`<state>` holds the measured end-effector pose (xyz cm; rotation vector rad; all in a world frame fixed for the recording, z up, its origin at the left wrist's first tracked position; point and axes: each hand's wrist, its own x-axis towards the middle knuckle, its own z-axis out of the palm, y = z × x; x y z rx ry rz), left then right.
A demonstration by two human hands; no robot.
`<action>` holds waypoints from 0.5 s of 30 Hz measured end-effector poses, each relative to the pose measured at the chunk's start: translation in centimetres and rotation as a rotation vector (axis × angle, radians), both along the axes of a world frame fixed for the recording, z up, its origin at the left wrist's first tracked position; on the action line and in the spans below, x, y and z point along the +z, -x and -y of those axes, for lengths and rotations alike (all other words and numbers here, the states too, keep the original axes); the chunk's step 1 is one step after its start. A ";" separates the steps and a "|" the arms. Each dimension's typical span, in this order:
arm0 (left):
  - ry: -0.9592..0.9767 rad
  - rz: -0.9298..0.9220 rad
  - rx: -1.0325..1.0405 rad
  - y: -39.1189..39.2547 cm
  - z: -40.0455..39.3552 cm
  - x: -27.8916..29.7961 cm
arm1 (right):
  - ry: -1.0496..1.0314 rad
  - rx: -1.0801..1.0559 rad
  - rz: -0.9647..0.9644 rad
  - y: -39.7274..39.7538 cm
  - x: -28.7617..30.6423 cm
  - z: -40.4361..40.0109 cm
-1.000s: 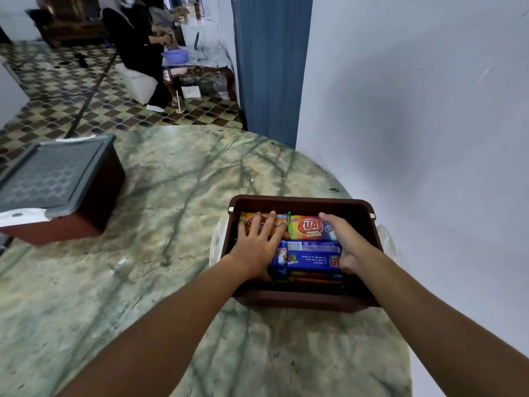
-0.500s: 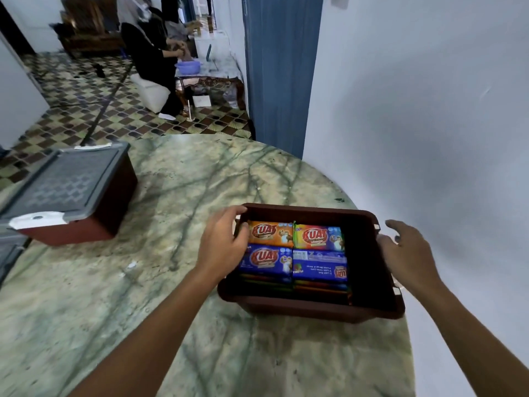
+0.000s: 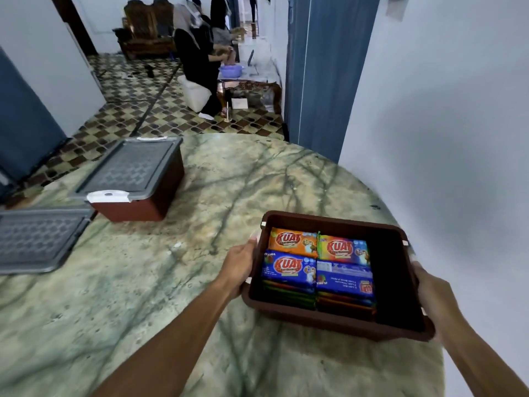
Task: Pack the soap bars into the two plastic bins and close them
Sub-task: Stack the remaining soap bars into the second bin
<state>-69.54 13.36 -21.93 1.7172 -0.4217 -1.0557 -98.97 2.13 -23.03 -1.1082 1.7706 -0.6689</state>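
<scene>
Marble table (image 3: 171, 282): both hands grip open bin (image 3: 337, 319) near edge.

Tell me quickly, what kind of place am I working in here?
Most likely a home, not a warehouse: a round marble-patterned table, patterned floor tiles leading to a carved wooden sofa, and people sitting at a low table.

Two bare forearms in shot, no sleeves anywhere along them, nothing worn at the wrists. The left hand (image 3: 239, 267) has no ring, no watch and no glove, and pale nails show at its fingers (image 3: 253, 239). The right hand (image 3: 429, 290) is just as plain, with no band or strap.
</scene>
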 end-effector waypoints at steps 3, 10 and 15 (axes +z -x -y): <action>0.020 0.030 0.061 -1.3 -5.0 0.0 | 0.042 0.073 0.042 -2.4 1.1 -4.0; -0.001 0.043 0.235 -9.8 -17.0 0.5 | 0.128 0.252 0.110 -11.7 2.5 -13.0; 0.032 0.083 0.226 -17.5 -26.5 2.7 | 0.198 0.300 0.129 -19.4 2.8 -21.2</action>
